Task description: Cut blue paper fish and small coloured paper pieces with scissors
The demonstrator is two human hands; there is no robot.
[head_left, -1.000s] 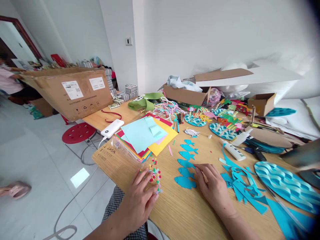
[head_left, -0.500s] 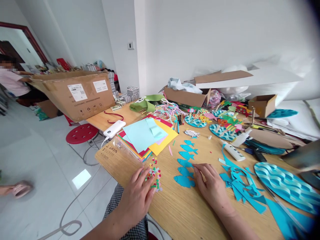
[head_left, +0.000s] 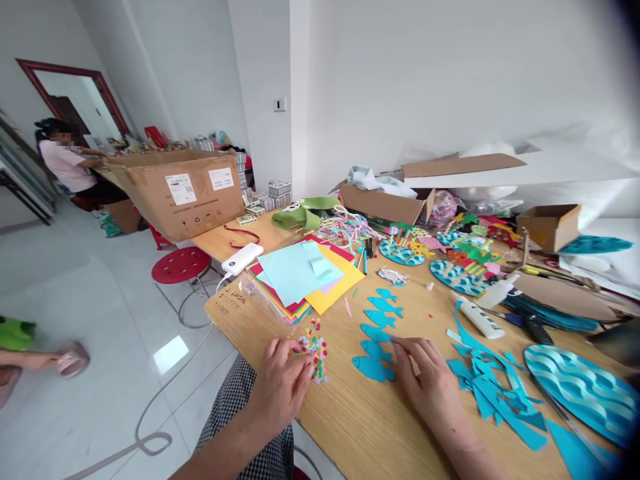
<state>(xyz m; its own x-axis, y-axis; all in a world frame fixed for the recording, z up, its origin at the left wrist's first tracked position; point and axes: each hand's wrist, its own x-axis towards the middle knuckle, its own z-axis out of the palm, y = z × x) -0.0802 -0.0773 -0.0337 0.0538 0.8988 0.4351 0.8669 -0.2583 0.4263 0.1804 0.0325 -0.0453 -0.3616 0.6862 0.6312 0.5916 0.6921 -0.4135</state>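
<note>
Here, at lower centre, your left hand (head_left: 281, 380) bends over the coloured dots (head_left: 320, 348); your right (head_left: 429, 375) curls beside the blue fish (head_left: 371, 368), lined up just right of centre. Whether either hand's fingers grip anything, I can't tell.

Craft workroom: paper scraps (head_left: 485, 388), glue bottles (head_left: 481, 317)

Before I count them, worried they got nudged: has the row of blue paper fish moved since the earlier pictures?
No, not visibly: the row of blue paper fish sits as before, right of the pink paper strip; the camera view shifted.
</note>
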